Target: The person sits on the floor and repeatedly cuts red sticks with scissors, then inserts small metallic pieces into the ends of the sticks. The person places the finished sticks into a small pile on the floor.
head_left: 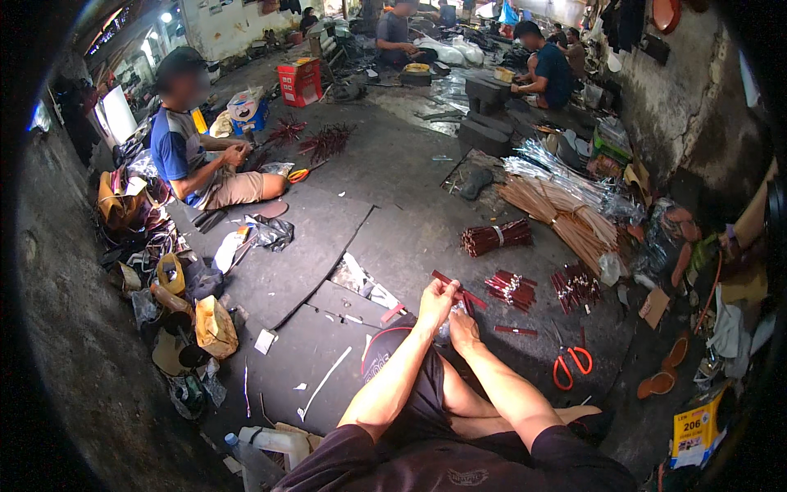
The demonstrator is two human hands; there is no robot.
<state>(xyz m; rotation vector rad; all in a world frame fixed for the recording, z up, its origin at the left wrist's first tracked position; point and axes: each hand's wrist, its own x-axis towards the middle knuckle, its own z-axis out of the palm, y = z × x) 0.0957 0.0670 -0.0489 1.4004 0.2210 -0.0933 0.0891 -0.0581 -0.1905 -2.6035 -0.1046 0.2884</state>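
Observation:
My left hand (438, 302) is closed on a dark red strap (472, 298) in front of my lap; the strap sticks out on both sides of the fingers. Close beside it, my right hand (464, 328) has its fingers bent together just below the strap, and what they grip is hidden. Beyond my hands lies a bound bundle of dark red straps (497, 238). To the right are two piles of similar straps with shiny metal parts, one nearer (511, 290) and one farther right (575, 289). A single strap (516, 330) lies beside orange-handled scissors (571, 366).
Bundled brown strips (566, 217) and silvery strips (566, 176) lie at the right. A yellowish container (216, 326) stands among clutter at the left. A co-worker (193, 139) sits at the far left; others sit farther back. Scraps (326, 384) lie on the dark mat.

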